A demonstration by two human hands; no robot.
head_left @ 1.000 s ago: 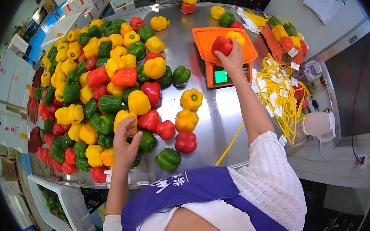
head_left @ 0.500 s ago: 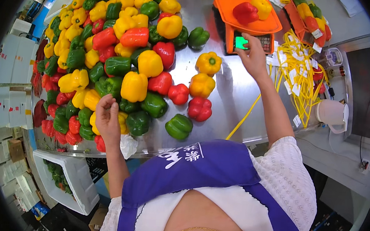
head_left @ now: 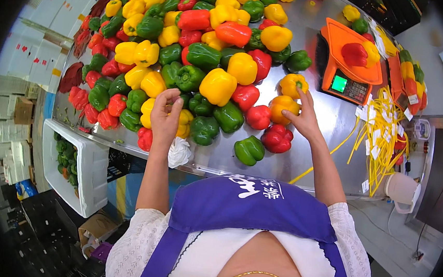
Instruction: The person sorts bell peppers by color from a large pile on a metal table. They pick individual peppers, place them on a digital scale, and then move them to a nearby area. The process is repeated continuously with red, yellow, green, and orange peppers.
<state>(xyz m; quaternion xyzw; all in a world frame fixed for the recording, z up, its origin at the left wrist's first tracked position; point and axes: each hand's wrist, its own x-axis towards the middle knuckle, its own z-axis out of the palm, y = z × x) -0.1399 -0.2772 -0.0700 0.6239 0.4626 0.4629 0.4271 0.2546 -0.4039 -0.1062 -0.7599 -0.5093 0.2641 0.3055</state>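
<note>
Above the near edge of the pepper heap, my left hand (head_left: 165,116) hangs with fingers loosely curled, thumb apart, and nothing seen in it. My right hand (head_left: 305,116) is open at the right side of a yellow-orange bell pepper (head_left: 281,111), thumb over it and fingers spread. Just beyond lies another yellow bell pepper (head_left: 292,84). Nearer me are a red bell pepper (head_left: 277,138) and a green bell pepper (head_left: 249,150). On the tray of an orange digital scale (head_left: 326,79) rest a red bell pepper (head_left: 354,54) and a yellow one (head_left: 370,54).
Heaped bell peppers (head_left: 202,56) cover the metal table's left. Yellow ties with white tags (head_left: 382,146) lie at right, near a pale jug (head_left: 401,188) and an orange tray of peppers (head_left: 396,82). A white foam box (head_left: 91,175) stands below left; crumpled white paper (head_left: 179,153) lies at the edge.
My right hand has come from the scale's panel back to the yellow-orange pepper. The view has shifted, so the table sits further right. My left hand stays by the heap's near edge.
</note>
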